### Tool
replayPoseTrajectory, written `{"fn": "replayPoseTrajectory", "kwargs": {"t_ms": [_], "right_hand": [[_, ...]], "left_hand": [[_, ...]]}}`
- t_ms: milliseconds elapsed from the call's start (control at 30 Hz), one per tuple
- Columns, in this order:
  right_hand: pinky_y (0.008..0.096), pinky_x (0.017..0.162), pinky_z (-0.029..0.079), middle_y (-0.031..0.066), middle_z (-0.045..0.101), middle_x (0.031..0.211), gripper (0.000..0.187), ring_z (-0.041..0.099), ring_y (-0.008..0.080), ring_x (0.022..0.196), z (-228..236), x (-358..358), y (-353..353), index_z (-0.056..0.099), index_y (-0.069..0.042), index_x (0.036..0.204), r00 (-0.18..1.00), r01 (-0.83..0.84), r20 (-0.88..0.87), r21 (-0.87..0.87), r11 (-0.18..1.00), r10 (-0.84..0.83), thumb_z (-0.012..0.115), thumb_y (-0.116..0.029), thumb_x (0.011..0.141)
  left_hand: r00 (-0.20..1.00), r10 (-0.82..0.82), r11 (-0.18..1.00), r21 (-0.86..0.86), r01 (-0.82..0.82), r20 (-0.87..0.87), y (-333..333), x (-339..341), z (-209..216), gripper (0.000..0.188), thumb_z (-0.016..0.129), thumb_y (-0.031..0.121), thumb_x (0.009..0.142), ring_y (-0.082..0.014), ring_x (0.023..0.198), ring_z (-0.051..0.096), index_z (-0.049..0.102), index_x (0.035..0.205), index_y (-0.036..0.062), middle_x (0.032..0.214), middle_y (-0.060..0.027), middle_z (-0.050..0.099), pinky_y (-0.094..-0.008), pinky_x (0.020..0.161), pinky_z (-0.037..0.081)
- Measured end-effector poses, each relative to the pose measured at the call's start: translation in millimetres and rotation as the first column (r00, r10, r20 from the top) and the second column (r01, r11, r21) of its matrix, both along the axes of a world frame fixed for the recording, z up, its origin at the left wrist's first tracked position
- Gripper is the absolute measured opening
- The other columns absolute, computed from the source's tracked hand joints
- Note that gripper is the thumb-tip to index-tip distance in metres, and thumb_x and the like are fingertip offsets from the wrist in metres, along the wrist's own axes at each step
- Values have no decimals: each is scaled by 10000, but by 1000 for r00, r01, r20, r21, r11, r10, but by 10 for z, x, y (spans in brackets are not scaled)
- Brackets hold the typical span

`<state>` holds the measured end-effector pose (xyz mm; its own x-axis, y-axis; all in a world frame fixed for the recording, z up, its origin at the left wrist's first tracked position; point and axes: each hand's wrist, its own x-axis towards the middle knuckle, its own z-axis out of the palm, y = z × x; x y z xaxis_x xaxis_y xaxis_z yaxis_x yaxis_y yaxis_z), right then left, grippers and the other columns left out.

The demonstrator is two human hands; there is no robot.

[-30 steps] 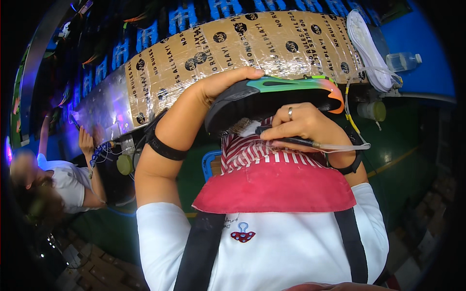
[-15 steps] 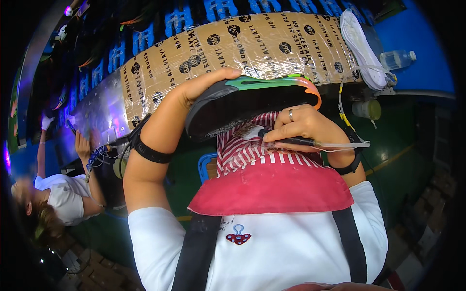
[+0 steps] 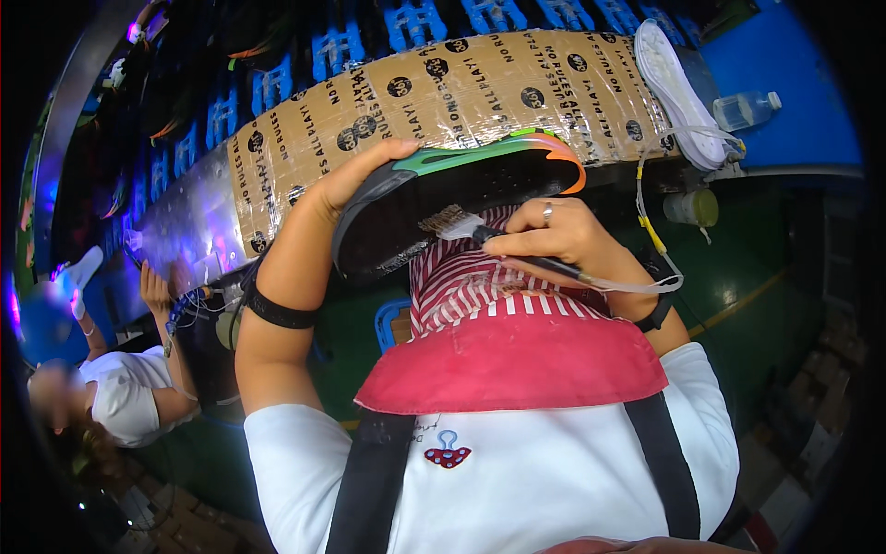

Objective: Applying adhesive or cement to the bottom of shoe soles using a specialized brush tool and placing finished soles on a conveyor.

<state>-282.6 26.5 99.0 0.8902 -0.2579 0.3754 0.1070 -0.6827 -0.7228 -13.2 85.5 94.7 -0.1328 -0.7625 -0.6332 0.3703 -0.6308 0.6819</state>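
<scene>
A shoe sole (image 3: 480,177) with a black hollow face and a green-to-orange rim is tilted toward me. My left hand (image 3: 360,174) grips its far left end, with the fingers partly hidden behind it. In my right hand (image 3: 568,238) is a brush (image 3: 466,227) with a dark handle, held between thumb and fingers. A clear tube (image 3: 637,288) runs from the handle's rear end. The brush's brown bristles lie over the sole's black inner face near its lower edge, seemingly touching it. A wet shine shows on the black surface close by.
Beyond the sole is a bench covered in printed brown cardboard (image 3: 415,92). At its right end lies a white sole (image 3: 678,97), beside a clear plastic bottle (image 3: 746,111) on a blue surface. Blue racks (image 3: 415,23) line the far side. A co-worker (image 3: 129,392) is at the left.
The brush has moved up and left, from the sole's lower edge onto its black inner face. The sole sits slightly farther left. The co-worker's far hand is now by a whitish item.
</scene>
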Motion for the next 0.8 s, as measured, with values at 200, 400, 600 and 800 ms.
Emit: {"fn": "replayPoseTrajectory", "kwargs": {"t_ms": [200,400,600,800], "right_hand": [[288,549,443,77,599,712,240,569,205,613,-23,21,-20,679,-65,940,994,-108,39,251,962,101,722,-77,704],[213,654,445,45,651,790,187,583,82,723,-136,44,-206,675,-4,935,964,260,-148,680,685,-220,668,-58,756],[208,605,435,29,627,770,203,551,75,658,-199,38,-393,652,8,981,828,464,-22,588,662,-560,642,-55,789],[258,570,439,108,617,750,227,586,167,630,-126,327,-190,649,7,971,874,404,214,178,897,-436,657,-14,745]], "left_hand": [[982,46,997,-55,-57,-186,98,-83,-98,465,573,358,818,-188,860,627,566,1138,22,1001,-129,641,-309,773,511],[911,162,978,-59,-199,-380,171,-411,-188,514,488,403,841,-236,937,618,551,1154,1,1060,-166,622,-373,828,507],[881,213,965,-52,-257,-422,233,-338,-305,506,443,381,857,-232,918,637,522,1183,2,1086,-176,611,-342,785,541],[833,281,890,-195,-412,-477,99,-398,-361,557,337,441,903,-246,921,633,479,1225,10,1082,-167,605,-353,801,537]]}}
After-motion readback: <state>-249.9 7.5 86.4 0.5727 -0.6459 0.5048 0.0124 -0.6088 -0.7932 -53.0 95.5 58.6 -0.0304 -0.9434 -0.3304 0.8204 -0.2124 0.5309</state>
